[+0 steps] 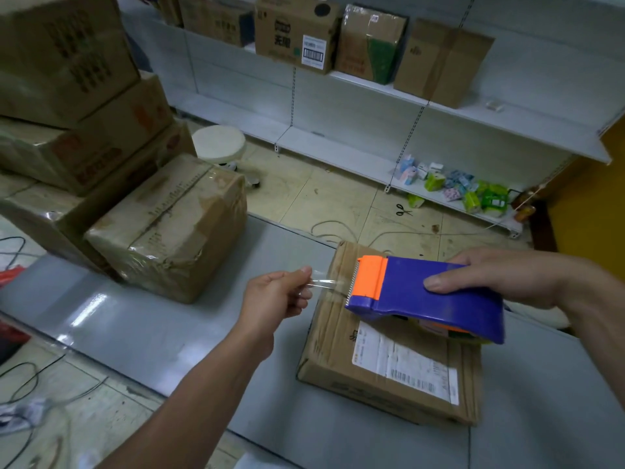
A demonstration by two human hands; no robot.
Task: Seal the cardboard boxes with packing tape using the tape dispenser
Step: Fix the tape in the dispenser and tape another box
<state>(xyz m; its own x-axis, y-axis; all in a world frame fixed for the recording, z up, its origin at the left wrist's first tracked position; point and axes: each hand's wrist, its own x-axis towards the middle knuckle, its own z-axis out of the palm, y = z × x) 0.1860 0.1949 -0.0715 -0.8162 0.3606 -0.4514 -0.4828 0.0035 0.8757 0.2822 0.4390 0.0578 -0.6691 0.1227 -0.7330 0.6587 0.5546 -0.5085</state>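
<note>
Clear tape (325,283) ran taut from the left grip (275,297), whose thumb and fingertips pinched its free end at the centre of the frame, back to the orange toothed edge of the tape dispenser (429,294). The right grip (504,275), at centre right, was curled round the dispenser's blue body with the thumb laid on top. It held the dispenser tilted just above the small cardboard box (382,374) in the lower right.

That box lay flat on the grey bench (152,319) with a shipping label facing up. Glossy strips showed along its left edge, but the drawn length of tape hung in the air and did not seem stuck down yet. I judged this box part-way through: the strip was pulled out, while laying it, pressing it and cutting it on the teeth were left.

Further out, at centre left, a larger box (169,228) on the bench looked done, with shiny tape over its seams and corners. Behind it, in the upper left, stacked boxes (67,96) showed tape in places; whether all were sealed could not be told. The far boxes (297,32) on the shelf (507,121) along the top were too distant to judge.
</note>
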